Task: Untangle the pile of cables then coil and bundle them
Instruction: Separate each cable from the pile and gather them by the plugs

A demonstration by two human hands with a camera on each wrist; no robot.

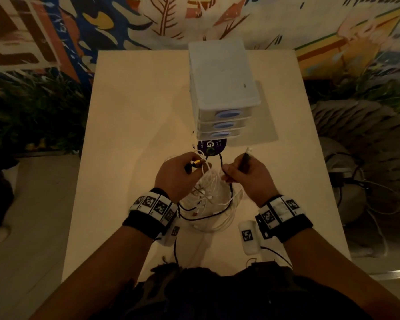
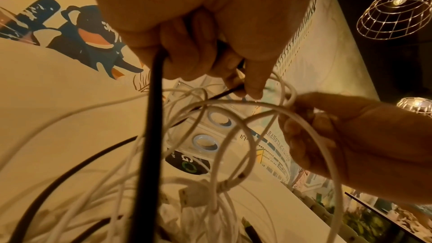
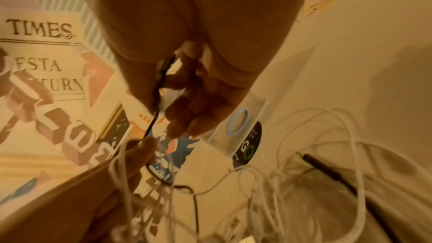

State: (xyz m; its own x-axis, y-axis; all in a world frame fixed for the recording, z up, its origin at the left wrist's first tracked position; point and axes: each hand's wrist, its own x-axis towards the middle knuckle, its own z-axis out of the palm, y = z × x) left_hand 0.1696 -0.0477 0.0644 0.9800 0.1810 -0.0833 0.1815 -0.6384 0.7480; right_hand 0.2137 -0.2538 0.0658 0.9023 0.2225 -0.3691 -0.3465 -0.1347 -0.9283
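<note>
A tangled pile of white and black cables [image 1: 208,204] lies on the pale table [image 1: 129,135] between my hands. My left hand [image 1: 194,166] grips a black cable [image 2: 153,117] near its gold plug [image 1: 199,162], lifted above the pile. My right hand [image 1: 229,174] pinches a thin black cable [image 3: 153,117] and holds a black connector [image 1: 244,160] that points away from me. In the left wrist view, white loops [image 2: 224,132] hang over my right hand's fingers [image 2: 301,136]. Another black plug [image 3: 322,165] rests on the pile.
A translucent three-drawer unit [image 1: 222,88] stands just beyond the hands, with a dark round sticker [image 1: 211,145] at its foot. Bare table shows left and right of the pile. Plants stand left of the table; loose cords lie on the floor at right [image 1: 367,204].
</note>
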